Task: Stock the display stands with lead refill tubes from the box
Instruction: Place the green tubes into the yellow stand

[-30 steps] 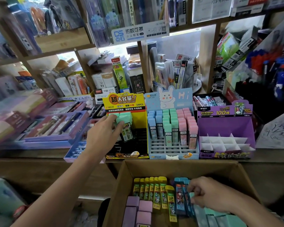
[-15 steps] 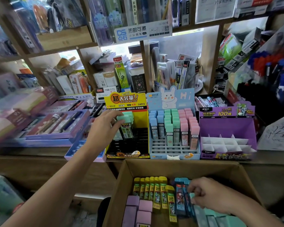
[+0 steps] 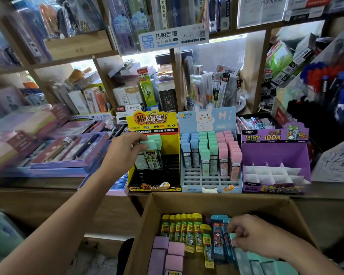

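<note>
The left hand (image 3: 123,153) is closed on a mint-capped tube (image 3: 153,156), with thumb and fingers curled about its cap. The tube is held upright with its lower end at the black grid of the yellow stand (image 3: 173,143), beside other mint-capped tubes just beyond the fingertips. To the right of this hand the blue stand (image 3: 211,183) is seen, its rear slots filled with blue, green and pink tubes; further right is the purple stand (image 3: 274,155) with white dividers. The right hand (image 3: 254,237) is lowered into the cardboard box (image 3: 216,203), fingers curled against the blue tubes (image 3: 217,239); whether one is pinched cannot be told. Left of that hand yellow-capped tubes (image 3: 184,229) are stood in a row, with purple tubes (image 3: 167,253) nearer the person. The stands are carried by the desk (image 3: 38,185).
</note>
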Demonstrator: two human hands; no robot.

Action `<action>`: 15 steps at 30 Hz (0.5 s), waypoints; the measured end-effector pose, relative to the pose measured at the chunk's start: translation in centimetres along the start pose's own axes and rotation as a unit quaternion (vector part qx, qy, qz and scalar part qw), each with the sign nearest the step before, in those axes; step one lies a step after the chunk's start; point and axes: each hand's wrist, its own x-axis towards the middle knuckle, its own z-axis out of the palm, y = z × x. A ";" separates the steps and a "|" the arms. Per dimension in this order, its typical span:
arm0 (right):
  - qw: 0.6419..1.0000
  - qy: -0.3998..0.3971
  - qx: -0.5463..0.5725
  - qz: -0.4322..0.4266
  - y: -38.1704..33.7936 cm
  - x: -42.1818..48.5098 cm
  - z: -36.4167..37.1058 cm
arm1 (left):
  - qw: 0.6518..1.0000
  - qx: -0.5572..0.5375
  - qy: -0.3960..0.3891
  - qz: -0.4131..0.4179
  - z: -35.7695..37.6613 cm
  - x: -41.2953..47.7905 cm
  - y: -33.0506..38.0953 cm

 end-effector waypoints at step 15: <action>1.000 -0.006 -0.010 -0.012 -0.1 -0.3 -0.1 | 1.000 -0.003 -0.008 -0.007 -0.1 0.4 0.2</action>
